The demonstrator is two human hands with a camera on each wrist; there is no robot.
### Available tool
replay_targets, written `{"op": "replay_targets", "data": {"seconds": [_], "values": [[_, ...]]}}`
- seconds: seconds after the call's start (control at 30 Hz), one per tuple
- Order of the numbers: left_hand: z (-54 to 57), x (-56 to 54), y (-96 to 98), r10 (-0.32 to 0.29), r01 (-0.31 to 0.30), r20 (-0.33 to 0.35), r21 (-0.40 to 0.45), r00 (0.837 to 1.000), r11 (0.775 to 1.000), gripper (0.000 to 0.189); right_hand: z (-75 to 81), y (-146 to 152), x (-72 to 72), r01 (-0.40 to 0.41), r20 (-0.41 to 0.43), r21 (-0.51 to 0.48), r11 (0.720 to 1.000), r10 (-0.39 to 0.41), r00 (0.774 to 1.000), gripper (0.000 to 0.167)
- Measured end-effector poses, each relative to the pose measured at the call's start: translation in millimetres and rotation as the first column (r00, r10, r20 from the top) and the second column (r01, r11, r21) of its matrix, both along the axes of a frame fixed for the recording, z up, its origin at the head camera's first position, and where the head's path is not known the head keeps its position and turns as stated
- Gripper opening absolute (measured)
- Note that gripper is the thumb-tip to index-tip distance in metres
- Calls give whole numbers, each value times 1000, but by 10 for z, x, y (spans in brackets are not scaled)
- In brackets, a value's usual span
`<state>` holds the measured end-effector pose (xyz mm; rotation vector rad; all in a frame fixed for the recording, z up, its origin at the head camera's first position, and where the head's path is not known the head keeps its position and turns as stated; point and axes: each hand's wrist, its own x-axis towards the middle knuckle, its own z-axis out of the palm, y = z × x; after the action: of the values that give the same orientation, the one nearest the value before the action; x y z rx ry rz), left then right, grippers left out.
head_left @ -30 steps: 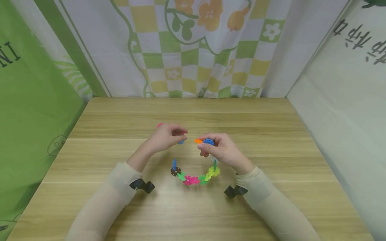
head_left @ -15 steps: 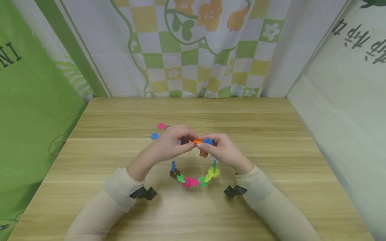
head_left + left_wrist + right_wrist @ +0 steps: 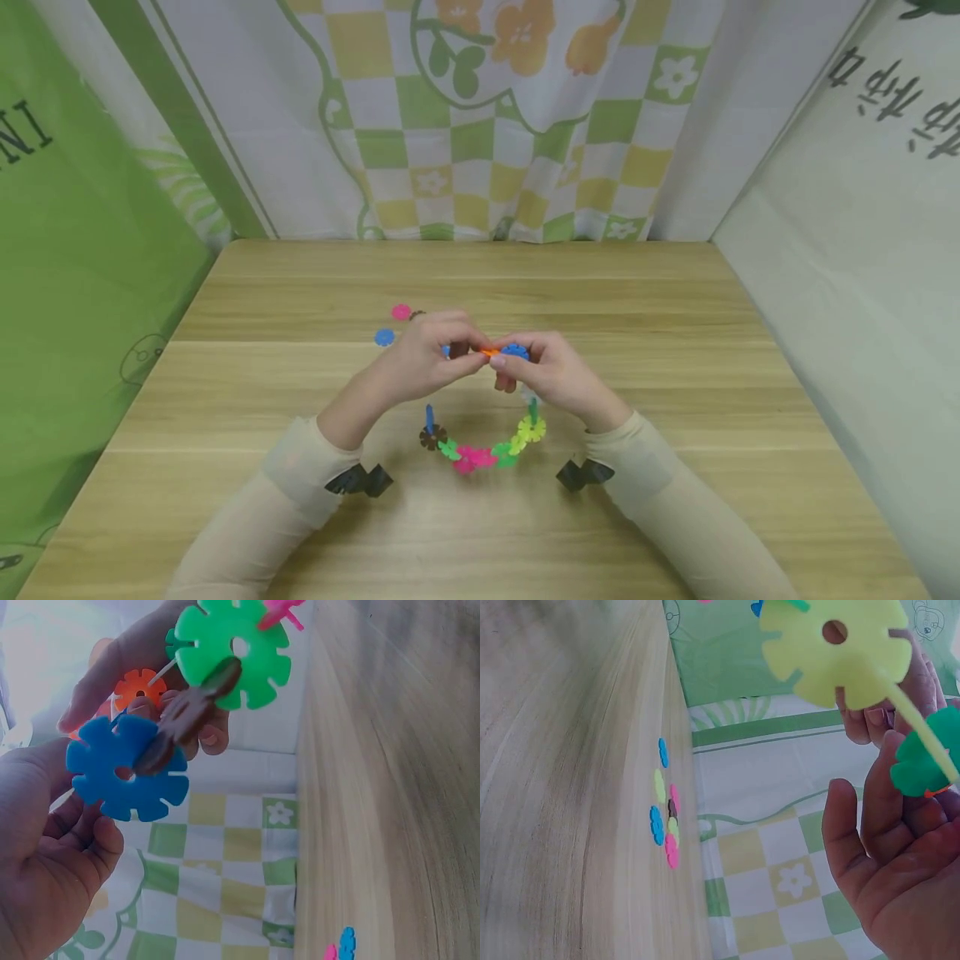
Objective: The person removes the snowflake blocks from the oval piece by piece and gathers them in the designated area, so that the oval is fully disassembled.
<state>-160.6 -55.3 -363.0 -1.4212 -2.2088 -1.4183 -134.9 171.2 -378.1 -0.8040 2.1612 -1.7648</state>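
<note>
In the head view, a curved chain of slotted flower-shaped plastic discs [image 3: 466, 461] hangs below both hands, in pink, green, yellow, brown and blue. My right hand [image 3: 562, 375] pinches its upper right end, by a blue disc [image 3: 515, 352]. An orange disc [image 3: 491, 352] lies edge-on between the two hands, and my left hand [image 3: 427, 358] pinches it with thumb and fingertips. The chain's loose left end, a blue disc [image 3: 97, 761] joined to a brown disc [image 3: 187, 712], shows close up in the left wrist view. Fingers partly cover the join at the orange disc.
Loose discs lie on the wooden table [image 3: 480, 533] beyond my left hand, among them a pink disc [image 3: 401, 312] and a blue disc [image 3: 385, 337]. More show in the right wrist view, such as a yellow-green disc [image 3: 659, 786]. A checked curtain [image 3: 480, 167] hangs behind the table.
My left hand has come right from near the loose discs and now meets the orange disc. The chain's loose left end has shifted slightly left and down. My right hand stays nearly still.
</note>
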Motion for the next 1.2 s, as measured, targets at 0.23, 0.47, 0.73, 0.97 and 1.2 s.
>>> {"op": "replay_targets", "data": {"seconds": [0.23,0.47,0.73,0.97,1.2], "values": [[12,-3,-42,23,-23,23,6,999,1000,7,-6,12,0,-1,19,-12,1000,1,1000,21],[-34,-26,-96,59,-61,51,34,997,998,9,6,12,7,-8,47,-50,999,11,999,30],[-45,-36,-87,51,-50,-39,23,998,999,13,16,-27,11,18,81,-77,997,-12,997,34],[-72,-59,-70,6,-9,-155,-20,988,1000,14,7,-23,5,25,84,-85,996,-18,996,34],[-49,-46,-64,-4,-17,-293,-67,956,998,14,1,-22,8,1,57,-90,996,4,998,34]]}}
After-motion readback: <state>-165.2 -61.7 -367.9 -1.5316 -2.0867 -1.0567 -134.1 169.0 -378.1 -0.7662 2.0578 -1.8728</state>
